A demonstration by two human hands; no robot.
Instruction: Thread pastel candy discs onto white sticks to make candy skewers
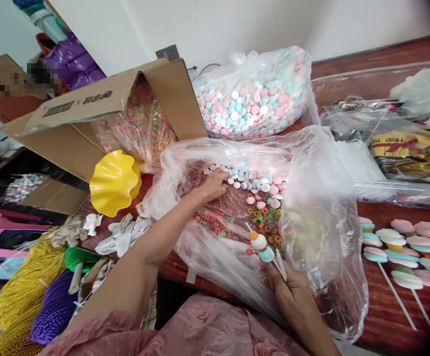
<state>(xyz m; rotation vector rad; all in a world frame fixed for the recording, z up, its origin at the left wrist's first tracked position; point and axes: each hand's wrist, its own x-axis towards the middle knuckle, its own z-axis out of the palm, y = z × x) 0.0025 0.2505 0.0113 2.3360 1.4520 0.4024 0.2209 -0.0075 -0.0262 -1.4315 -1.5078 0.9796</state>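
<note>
My left hand (215, 186) reaches into the opened plastic bag, its slightly bent fingers at the edge of a pile of pink, blue and white marshmallows (256, 180). I see nothing held in it. Nearer to me, my right hand (292, 291) is closed around a candy skewer (260, 243), tilted up to the left; an orange ring, a white-pink marshmallow and a blue one are threaded on it. White sticks (281, 266) also poke out of that hand. Green, orange and red ring candies (264, 217) lie on the plastic, with redder ones (215, 222) to the left.
Finished-looking skewers (404, 252) lie at the right. Behind the work stand a full marshmallow bag (255, 94) and a cardboard box (88, 111) holding bagged rings. A yellow wavy bowl (113, 184), white gloves (123, 235) and coiled cords (25, 282) are on the left.
</note>
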